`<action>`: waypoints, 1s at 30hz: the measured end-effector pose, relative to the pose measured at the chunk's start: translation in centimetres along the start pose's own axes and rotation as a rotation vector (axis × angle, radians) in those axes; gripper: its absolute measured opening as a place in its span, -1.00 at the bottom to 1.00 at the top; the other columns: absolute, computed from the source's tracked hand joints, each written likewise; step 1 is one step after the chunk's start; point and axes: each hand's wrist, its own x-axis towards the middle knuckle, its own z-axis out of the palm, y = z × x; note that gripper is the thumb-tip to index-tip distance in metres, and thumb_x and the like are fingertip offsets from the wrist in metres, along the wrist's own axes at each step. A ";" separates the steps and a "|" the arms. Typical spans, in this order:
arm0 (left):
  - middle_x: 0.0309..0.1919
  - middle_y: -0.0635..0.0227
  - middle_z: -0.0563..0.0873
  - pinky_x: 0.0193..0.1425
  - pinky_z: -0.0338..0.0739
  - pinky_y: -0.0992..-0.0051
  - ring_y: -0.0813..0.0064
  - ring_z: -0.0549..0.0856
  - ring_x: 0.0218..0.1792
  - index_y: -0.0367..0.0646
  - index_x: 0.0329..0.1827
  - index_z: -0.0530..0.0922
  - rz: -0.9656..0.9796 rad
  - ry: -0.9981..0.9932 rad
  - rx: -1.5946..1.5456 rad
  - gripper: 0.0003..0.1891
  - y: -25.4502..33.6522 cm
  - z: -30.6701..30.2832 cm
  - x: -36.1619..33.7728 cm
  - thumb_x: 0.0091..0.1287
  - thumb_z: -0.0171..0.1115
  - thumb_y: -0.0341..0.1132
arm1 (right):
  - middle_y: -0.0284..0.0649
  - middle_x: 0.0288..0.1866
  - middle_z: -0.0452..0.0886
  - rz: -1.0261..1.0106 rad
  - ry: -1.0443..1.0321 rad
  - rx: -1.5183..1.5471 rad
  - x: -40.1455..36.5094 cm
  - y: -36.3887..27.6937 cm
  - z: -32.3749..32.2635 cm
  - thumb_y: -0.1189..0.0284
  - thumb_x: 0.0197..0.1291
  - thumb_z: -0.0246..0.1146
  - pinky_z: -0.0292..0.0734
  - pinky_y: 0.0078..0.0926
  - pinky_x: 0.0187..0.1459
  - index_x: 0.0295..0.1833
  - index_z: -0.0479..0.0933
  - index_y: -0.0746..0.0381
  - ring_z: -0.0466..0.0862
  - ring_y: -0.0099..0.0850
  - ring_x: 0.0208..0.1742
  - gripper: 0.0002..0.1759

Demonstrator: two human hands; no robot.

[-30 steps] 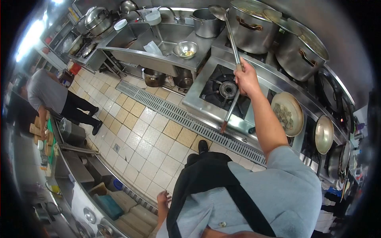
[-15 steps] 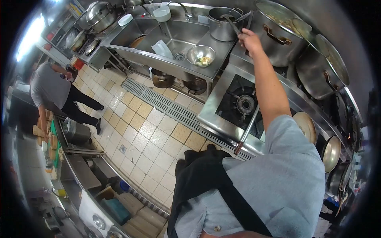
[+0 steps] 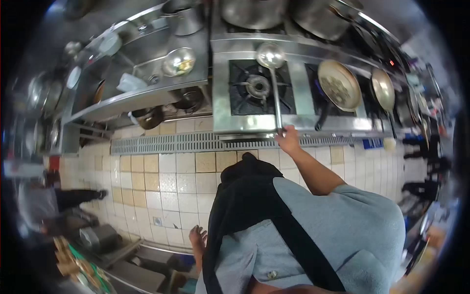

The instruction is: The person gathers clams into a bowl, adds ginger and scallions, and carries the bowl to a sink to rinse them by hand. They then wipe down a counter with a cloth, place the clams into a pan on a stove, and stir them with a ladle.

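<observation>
My right hand (image 3: 289, 139) is closed round the end of the handle of a long ladle (image 3: 270, 56). The ladle's bowl lies at the back of the stove, beyond a black burner (image 3: 257, 86), and its handle crosses the burner's right side. Low in the view, my left hand (image 3: 198, 236) hangs beside the black apron (image 3: 249, 206), over the floor, fingers apart and holding nothing. To the right of the burner a pan (image 3: 339, 86) sits on the stove, with a second pan (image 3: 383, 90) beyond it.
Left of the stove is a steel sink (image 3: 147, 90) with a metal bowl (image 3: 179, 62) on its ledge. Large pots (image 3: 254, 12) stand behind the burners. A floor drain (image 3: 166, 144) runs along the front. Another person (image 3: 39, 203) stands at far left.
My right hand has left the utensil in the pot by the sink and taken hold of the ladle handle. The view has turned toward the stove, and my left hand has come into view.
</observation>
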 end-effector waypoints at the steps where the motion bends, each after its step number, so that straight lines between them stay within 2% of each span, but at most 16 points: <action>1: 0.06 0.17 0.58 -0.20 0.53 0.26 0.15 0.65 -0.21 -0.10 0.26 0.34 0.038 -0.038 0.067 -0.57 1.5 -1.0 1.1 0.36 0.01 -0.18 | -0.19 -0.43 0.46 0.025 0.014 0.096 -0.6 4.3 3.0 0.35 -0.04 0.39 0.51 -0.32 -0.35 -0.12 0.38 0.29 0.53 -0.26 -0.44 -0.57; 3: 0.05 0.18 0.58 -0.23 0.52 0.28 0.19 0.65 -0.23 -0.10 0.25 0.35 0.114 -0.098 0.177 -0.58 4.6 -2.0 3.5 0.35 0.01 -0.18 | -0.13 -0.45 0.52 0.687 -0.357 0.763 0.2 -7.1 -3.8 0.28 0.08 0.33 0.42 -0.42 -0.62 -0.09 0.32 0.35 0.48 -0.39 -0.62 -0.54; 5: 0.03 0.20 0.58 -0.27 0.51 0.30 0.22 0.65 -0.25 -0.10 0.24 0.36 0.211 -0.154 0.276 -0.58 6.9 -3.0 6.4 0.35 0.01 -0.17 | -0.27 -0.60 0.45 0.745 -0.323 1.043 0.7 -11.6 -5.7 0.32 0.19 0.25 0.22 -0.59 -0.79 -0.16 0.35 0.32 0.33 -0.53 -0.80 -0.69; 7: 0.02 0.21 0.58 -0.30 0.50 0.32 0.26 0.64 -0.28 -0.10 0.23 0.37 0.303 -0.208 0.356 -0.58 9.9 -2.0 6.0 0.34 0.01 -0.17 | -0.33 -0.63 0.42 0.639 -0.401 1.244 1.0 -14.3 -8.1 0.37 0.24 0.17 0.22 -0.58 -0.78 -0.19 0.38 0.29 0.35 -0.57 -0.76 -0.80; 8: -0.03 0.26 0.59 -0.29 0.50 0.32 0.26 0.64 -0.26 -0.08 0.21 0.38 0.099 -0.114 0.198 -0.59 12.2 -0.8 3.9 0.33 0.03 -0.17 | -0.33 -0.63 0.42 0.641 -0.383 1.246 0.6 -15.5 -9.8 0.37 0.24 0.17 0.22 -0.58 -0.78 -0.19 0.38 0.29 0.35 -0.57 -0.76 -0.80; 11: -0.07 0.27 0.59 -0.29 0.50 0.32 0.27 0.65 -0.25 -0.09 0.20 0.38 0.228 -0.098 0.291 -0.59 14.3 2.9 0.3 0.32 0.06 -0.16 | -0.36 -0.65 0.39 0.598 -0.325 1.275 -1.6 -17.4 -14.2 0.39 0.25 0.16 0.21 -0.60 -0.77 -0.20 0.39 0.27 0.34 -0.59 -0.77 -0.83; 13: -0.05 0.26 0.59 -0.29 0.49 0.33 0.27 0.65 -0.25 -0.10 0.21 0.38 0.233 -0.113 0.281 -0.56 13.0 3.7 0.7 0.30 0.09 -0.15 | -0.38 -0.66 0.38 0.398 -0.212 1.028 -4.6 -16.8 -16.8 0.40 0.23 0.18 0.22 -0.59 -0.76 -0.21 0.39 0.26 0.34 -0.59 -0.76 -0.83; 15: -0.05 0.26 0.60 -0.30 0.50 0.33 0.28 0.65 -0.26 -0.10 0.20 0.38 0.517 -0.321 0.426 -0.55 9.0 2.5 5.3 0.29 0.11 -0.14 | -0.33 -0.55 0.44 0.322 -0.189 0.864 -6.8 -14.7 -18.8 0.46 0.20 0.19 0.26 -0.59 -0.74 -0.06 0.38 0.30 0.39 -0.58 -0.71 -0.76; 17: -0.05 0.27 0.60 -0.25 0.51 0.27 0.24 0.65 -0.22 -0.10 0.22 0.36 0.475 -0.322 0.462 -0.54 5.6 3.9 5.5 0.28 0.10 -0.15 | -0.28 -0.39 0.47 0.062 0.156 0.806 -7.6 -10.8 -19.2 0.52 0.17 0.21 0.31 -0.59 -0.72 0.15 0.29 0.32 0.42 -0.58 -0.67 -0.56; 18: -0.09 0.23 0.62 -0.23 0.52 0.24 0.21 0.66 -0.21 -0.11 0.16 0.41 0.477 -0.337 0.540 -0.57 3.4 4.4 5.8 0.27 0.11 -0.13 | -0.25 -0.27 0.47 0.146 0.087 0.828 -7.8 -9.6 -21.3 0.56 0.17 0.19 0.35 -0.60 -0.69 0.32 0.16 0.27 0.43 -0.58 -0.65 -0.40; 19: -0.12 0.19 0.64 -0.22 0.53 0.21 0.18 0.66 -0.19 -0.12 0.10 0.45 0.700 -0.396 0.847 -0.60 0.3 4.2 7.2 0.26 0.11 -0.12 | -0.26 -0.31 0.47 0.204 0.039 0.838 -7.9 -9.2 -23.9 0.56 0.18 0.18 0.35 -0.60 -0.70 0.34 0.15 0.25 0.42 -0.59 -0.66 -0.39; 20: -0.15 0.16 0.66 -0.21 0.54 0.18 0.15 0.67 -0.18 -0.13 0.04 0.49 1.088 -0.397 1.259 -0.62 -2.6 4.2 8.5 0.25 0.11 -0.11 | -0.28 -0.34 0.48 0.265 -0.008 0.851 -8.0 -8.8 -26.5 0.56 0.19 0.16 0.34 -0.60 -0.70 0.37 0.15 0.22 0.41 -0.60 -0.66 -0.38; 21: -0.18 0.12 0.68 -0.19 0.55 0.15 0.12 0.67 -0.16 -0.14 -0.02 0.54 1.458 -0.369 1.442 -0.64 -5.3 5.0 9.2 0.24 0.11 -0.10 | -0.29 -0.41 0.46 0.275 0.001 0.806 -8.0 -7.8 -28.6 0.56 0.20 0.14 0.33 -0.60 -0.70 0.38 0.15 0.21 0.41 -0.60 -0.67 -0.38; 23: -0.21 0.09 0.68 -0.10 0.53 0.14 0.10 0.65 -0.13 -0.16 -0.18 0.57 1.008 -0.588 1.652 -0.63 -8.3 7.6 8.9 0.25 0.04 -0.03 | -0.30 -0.48 0.45 0.281 0.013 0.763 -8.0 -5.2 -31.9 0.57 0.20 0.12 0.33 -0.60 -0.70 0.39 0.15 0.19 0.40 -0.60 -0.68 -0.38; 26: -0.22 0.09 0.68 -0.15 0.54 0.15 0.10 0.66 -0.18 -0.17 -0.17 0.56 1.030 -0.559 1.555 -0.64 -10.3 12.1 8.2 0.27 0.03 -0.04 | -0.38 -0.66 0.35 0.365 0.113 0.452 -7.6 -1.0 -34.1 0.56 0.21 0.11 0.28 -0.58 -0.75 0.42 0.12 0.27 0.32 -0.60 -0.75 -0.35; 30: -0.22 0.08 0.68 -0.23 0.57 0.16 0.08 0.67 -0.25 -0.18 -0.14 0.55 1.017 -0.513 1.405 -0.64 -11.4 17.6 2.7 0.30 0.00 -0.06 | -0.27 -0.63 0.40 0.419 0.088 0.197 -6.3 2.6 -35.7 0.53 0.21 0.11 0.32 -0.48 -0.70 0.44 0.07 0.31 0.36 -0.53 -0.75 -0.32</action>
